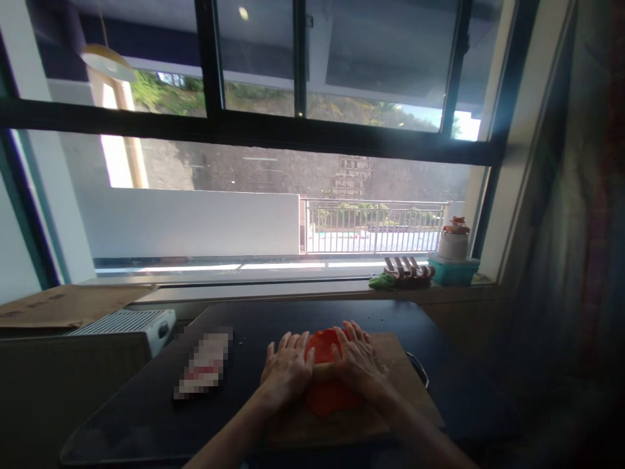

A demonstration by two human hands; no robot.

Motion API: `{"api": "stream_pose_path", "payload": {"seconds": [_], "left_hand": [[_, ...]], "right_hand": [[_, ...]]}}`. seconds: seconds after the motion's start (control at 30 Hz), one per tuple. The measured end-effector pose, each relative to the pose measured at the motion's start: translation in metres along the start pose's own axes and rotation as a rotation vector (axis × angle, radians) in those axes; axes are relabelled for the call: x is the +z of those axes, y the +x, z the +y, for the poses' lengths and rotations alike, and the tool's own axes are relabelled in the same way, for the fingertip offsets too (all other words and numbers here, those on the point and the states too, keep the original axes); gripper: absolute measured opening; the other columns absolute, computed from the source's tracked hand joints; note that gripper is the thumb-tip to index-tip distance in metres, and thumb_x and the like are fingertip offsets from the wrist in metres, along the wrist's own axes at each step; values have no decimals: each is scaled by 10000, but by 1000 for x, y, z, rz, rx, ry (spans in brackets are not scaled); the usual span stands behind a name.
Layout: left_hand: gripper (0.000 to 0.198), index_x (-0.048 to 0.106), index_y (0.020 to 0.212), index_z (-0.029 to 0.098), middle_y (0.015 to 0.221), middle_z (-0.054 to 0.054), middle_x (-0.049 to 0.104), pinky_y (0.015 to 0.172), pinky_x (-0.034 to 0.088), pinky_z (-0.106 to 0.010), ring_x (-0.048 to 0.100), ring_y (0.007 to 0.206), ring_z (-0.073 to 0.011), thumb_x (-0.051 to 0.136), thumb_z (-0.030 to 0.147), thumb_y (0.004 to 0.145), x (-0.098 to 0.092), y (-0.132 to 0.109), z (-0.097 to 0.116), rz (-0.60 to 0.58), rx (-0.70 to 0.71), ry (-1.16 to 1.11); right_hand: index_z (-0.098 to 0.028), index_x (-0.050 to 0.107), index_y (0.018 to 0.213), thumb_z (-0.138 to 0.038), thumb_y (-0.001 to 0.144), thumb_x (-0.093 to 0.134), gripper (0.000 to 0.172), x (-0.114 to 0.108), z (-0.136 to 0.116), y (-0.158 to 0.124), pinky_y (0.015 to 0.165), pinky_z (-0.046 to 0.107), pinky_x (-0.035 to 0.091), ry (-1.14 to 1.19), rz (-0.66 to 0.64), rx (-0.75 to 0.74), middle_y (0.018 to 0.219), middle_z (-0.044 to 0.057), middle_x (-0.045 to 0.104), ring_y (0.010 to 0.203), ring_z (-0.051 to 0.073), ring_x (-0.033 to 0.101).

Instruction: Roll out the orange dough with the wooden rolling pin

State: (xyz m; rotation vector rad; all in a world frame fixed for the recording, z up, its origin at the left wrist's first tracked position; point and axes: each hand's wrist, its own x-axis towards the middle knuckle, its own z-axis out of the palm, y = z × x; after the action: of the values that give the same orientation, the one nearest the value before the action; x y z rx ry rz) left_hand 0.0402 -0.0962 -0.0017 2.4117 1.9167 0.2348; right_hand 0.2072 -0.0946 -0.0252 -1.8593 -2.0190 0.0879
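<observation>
Both forearms [239,423] reach up to my left hand [288,366] and right hand [359,359], fingers [293,342] loosely spread, over a wooden rolling pin [325,372]. Between and below them lies an orange, dough-like sheet [328,398] on a wooden board [413,398]. Around it stretches a dark table [146,417]; beyond my fingertips run a pale windowsill [293,290] and black-framed window [254,131], a turquoise box [454,272] to their right.

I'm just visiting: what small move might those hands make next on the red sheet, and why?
Probably a gentle forward roll of the rolling pin: the left hand and right hand lie flat at either end of it, fingers spread, and the red sheet on the board shows beyond it as well as nearer the body.
</observation>
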Motion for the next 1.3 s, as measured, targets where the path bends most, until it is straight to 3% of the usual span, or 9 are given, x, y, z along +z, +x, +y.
{"api": "stream_pose_path", "payload": {"seconds": [0.17, 0.33, 0.43, 0.7, 0.8, 0.9, 1.07, 1.2, 1.3], "left_hand": [[622, 315, 1467, 132, 1510, -122, 374, 1118, 198, -578, 257, 1417, -306, 217, 425, 928, -2, 21, -3, -53, -66, -50], [607, 328, 1459, 116, 1485, -156, 404, 1088, 244, -601, 305, 1394, -324, 227, 386, 925, 0, 42, -10, -56, -70, -59], [586, 365, 1445, 134, 1501, -134, 384, 1097, 233, -601, 291, 1404, -314, 229, 376, 929, 1, 30, -8, -63, -9, -48], [556, 392, 1437, 159, 1505, -102, 376, 1149, 186, -560, 266, 1422, -272, 248, 374, 945, 5, -36, 4, 79, 145, 50], [562, 390, 1437, 148, 1505, -104, 369, 1152, 183, -567, 271, 1420, -275, 258, 387, 945, 6, -37, 2, 59, 173, 52], [556, 399, 1429, 131, 1494, -114, 382, 1147, 202, -562, 281, 1416, -271, 260, 365, 945, 4, -22, 1, 61, 148, 57], [542, 439, 1402, 113, 1467, -129, 423, 1135, 229, -576, 318, 1398, -286, 287, 357, 942, 8, -16, 1, 112, 155, 70], [499, 466, 1387, 177, 1444, -100, 467, 1122, 270, -583, 378, 1367, -287, 340, 380, 949, 27, -37, -14, 251, 285, 35], [442, 513, 1347, 229, 1407, -68, 523, 1092, 375, -502, 441, 1327, -260, 425, 334, 927, 36, -47, -32, 394, 424, -28]], "right_hand": [[-176, 443, 1414, -412, 935, 373, 539, -3, -1, 30, 1121, 460, 198, 32, -89, 53, 1497, 115, 365, 1401, 276, 253], [-158, 476, 1383, -356, 955, 325, 495, -3, -1, 61, 1072, 425, 293, 46, -47, 131, 1423, 118, 463, 1341, 259, 360], [-157, 467, 1396, -367, 957, 326, 507, -3, -1, 44, 1101, 439, 249, 28, -34, 140, 1462, 118, 417, 1372, 275, 313], [-198, 361, 1472, -318, 956, 312, 532, -10, 0, -52, 1161, 430, 141, -47, 11, 34, 1547, 45, 265, 1438, 247, 149], [-174, 346, 1478, -339, 948, 328, 555, -14, 1, -56, 1160, 440, 165, -42, -32, 13, 1551, 52, 246, 1437, 258, 146], [-143, 350, 1473, -362, 957, 311, 562, -20, -1, -41, 1145, 446, 219, -17, -78, 42, 1546, 75, 256, 1430, 270, 173], [-174, 427, 1434, -362, 957, 345, 519, -16, 0, -40, 1143, 458, 212, -6, -17, 28, 1514, 75, 335, 1417, 272, 225], [-267, 513, 1367, -365, 950, 398, 443, -5, 11, -73, 1160, 437, 134, 67, 51, -55, 1483, 23, 400, 1406, 237, 260], [-301, 575, 1289, -329, 912, 477, 390, -5, 22, -84, 1141, 414, 169, 132, 40, -138, 1443, 15, 461, 1360, 231, 337]]}}
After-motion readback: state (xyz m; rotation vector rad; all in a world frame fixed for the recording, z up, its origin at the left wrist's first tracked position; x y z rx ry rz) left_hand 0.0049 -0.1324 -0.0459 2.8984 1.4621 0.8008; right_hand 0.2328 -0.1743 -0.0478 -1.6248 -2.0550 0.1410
